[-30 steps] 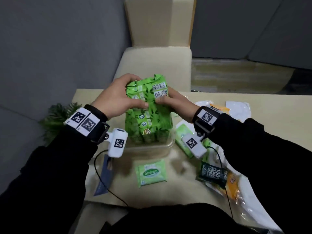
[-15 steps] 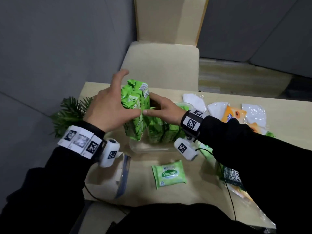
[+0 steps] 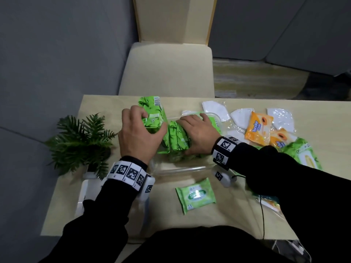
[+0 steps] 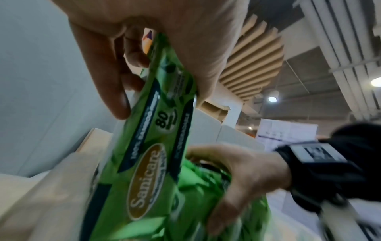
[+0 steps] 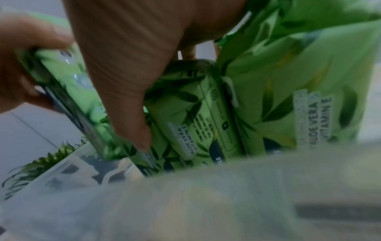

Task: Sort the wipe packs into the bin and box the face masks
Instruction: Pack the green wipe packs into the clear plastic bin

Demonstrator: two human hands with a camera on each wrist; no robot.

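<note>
Quick count from the head view: one clear bin (image 3: 182, 168), and at least four green wipe packs (image 3: 178, 138) standing in it, though the hands cover some so it could be more. One more tall green pack (image 3: 152, 112) sits up at the bin's left end. One small green pack (image 3: 195, 195) is lying loose at the front. Two orange packs (image 3: 258, 128) are on the right. Roughly four white face masks (image 3: 240, 117), some overlapping. One potted plant (image 3: 79, 141), one chair (image 3: 167, 69).
</note>
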